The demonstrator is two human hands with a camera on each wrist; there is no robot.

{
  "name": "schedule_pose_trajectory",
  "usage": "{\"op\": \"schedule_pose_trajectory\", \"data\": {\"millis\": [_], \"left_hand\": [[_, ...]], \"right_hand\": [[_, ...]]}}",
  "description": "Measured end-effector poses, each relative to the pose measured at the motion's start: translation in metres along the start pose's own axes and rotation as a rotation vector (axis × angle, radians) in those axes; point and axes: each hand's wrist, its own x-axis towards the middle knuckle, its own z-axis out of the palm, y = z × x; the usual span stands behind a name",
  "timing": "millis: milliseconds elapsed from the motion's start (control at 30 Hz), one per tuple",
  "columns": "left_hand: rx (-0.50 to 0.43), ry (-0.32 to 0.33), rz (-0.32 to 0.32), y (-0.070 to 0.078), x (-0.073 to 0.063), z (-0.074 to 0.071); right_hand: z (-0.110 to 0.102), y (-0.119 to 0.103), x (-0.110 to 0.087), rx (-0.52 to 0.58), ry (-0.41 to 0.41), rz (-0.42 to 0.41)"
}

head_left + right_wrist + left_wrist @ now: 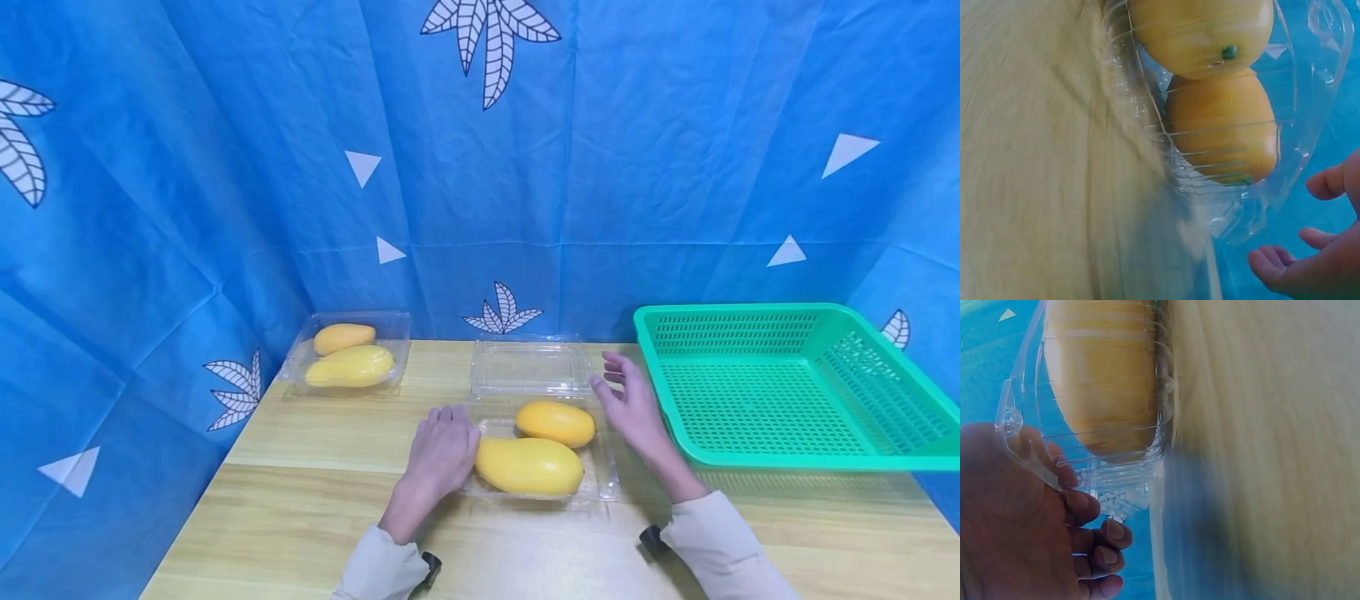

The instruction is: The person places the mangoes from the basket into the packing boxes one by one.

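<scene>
A hinged clear plastic container (600,475) lies open in front of me, its lid (532,367) folded back. Inside it are a long yellow papaya-like fruit (528,467) and a smaller, mango-like orange-yellow one (557,423); the right wrist view shows green stem ends on both fruits (1229,125). At the container's left rim, my left hand (442,450) grips the edge with curled fingers (1107,559). My right hand (633,408) hovers by the container's right side near the lid hinge, fingers (1266,265) spread and holding nothing.
Another clear container (405,333) with two yellow fruits (348,367) stands at the back left. To the right is a green perforated plastic basket (750,460). A blue patterned cloth (637,167) hangs behind the wooden table (300,517).
</scene>
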Motion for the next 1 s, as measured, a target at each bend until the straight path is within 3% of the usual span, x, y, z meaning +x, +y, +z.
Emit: {"op": "schedule_pose_trajectory", "data": {"millis": [500, 900, 1000], "left_hand": [[0.011, 0.016, 0.009, 0.001, 0.000, -0.001], [-0.007, -0.002, -0.006, 0.001, -0.001, -0.001], [-0.014, -0.005, -0.009, 0.001, 0.000, -0.001]], "right_hand": [[0.001, 0.012, 0.003, 0.364, -0.151, 0.359], [0.003, 0.018, 0.005, 0.664, -0.238, 0.420], [0.003, 0.022, 0.006, 0.663, -0.248, 0.422]]}}
